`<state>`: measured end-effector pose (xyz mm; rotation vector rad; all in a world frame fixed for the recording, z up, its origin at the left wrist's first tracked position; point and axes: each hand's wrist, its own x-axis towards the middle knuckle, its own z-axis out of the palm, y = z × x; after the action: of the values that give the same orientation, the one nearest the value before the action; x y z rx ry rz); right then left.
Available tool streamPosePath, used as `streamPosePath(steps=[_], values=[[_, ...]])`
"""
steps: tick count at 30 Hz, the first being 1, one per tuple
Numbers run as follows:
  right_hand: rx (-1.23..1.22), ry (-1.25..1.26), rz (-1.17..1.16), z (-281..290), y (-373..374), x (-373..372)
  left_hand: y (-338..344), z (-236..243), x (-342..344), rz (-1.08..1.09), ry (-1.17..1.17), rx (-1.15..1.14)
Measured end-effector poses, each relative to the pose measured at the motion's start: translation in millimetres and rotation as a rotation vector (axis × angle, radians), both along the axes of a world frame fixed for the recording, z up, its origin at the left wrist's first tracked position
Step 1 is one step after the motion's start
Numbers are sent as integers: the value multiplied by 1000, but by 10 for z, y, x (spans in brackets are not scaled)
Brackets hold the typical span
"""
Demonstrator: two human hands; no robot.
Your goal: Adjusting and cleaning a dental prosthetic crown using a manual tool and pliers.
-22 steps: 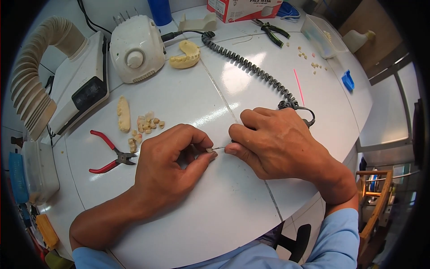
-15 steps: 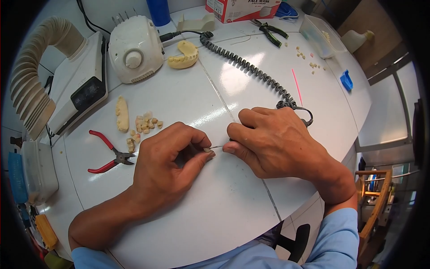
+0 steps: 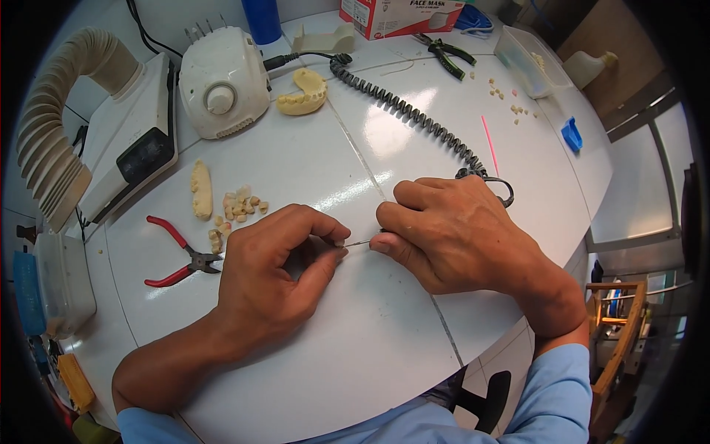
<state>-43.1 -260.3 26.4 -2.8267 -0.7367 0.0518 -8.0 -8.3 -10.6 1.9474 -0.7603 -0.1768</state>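
My left hand pinches a small pale tooth-like piece between thumb and index finger. My right hand is closed around a handpiece, mostly hidden, whose thin metal bit reaches the piece. A coiled black cord runs from behind my right hand to a white control unit. Left of my hands lie red-handled cutters, a cluster of small tooth-coloured pieces and an elongated cream cast.
A curved yellow cast sits behind. A hose machine and plastic box flank the left; black pliers, a mask box, a clear container, a blue piece and pink stick lie toward the back and right.
My left fingertips and the small piece have shifted very slightly against the bit, the thumb a little lower and leftward. My right hand has barely moved.
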Motion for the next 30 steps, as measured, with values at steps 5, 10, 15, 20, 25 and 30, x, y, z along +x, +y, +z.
streamPosePath(steps=[5,10,15,20,25,30], values=[[46,-46,33,-17,10,6,-5,5,-6,-13,33,-23],[38,-32,49,16,-4,16,9,33,-7,-40,2,13],[3,-10,25,5,15,18,18,16,12,-48,-6,45],[46,-39,43,-4,19,22,2,31,-14,-28,16,9],[49,-46,46,-6,22,29,5,40,-4,-33,16,-2],[32,-22,68,21,6,23,2,44,-5,-38,12,-7]])
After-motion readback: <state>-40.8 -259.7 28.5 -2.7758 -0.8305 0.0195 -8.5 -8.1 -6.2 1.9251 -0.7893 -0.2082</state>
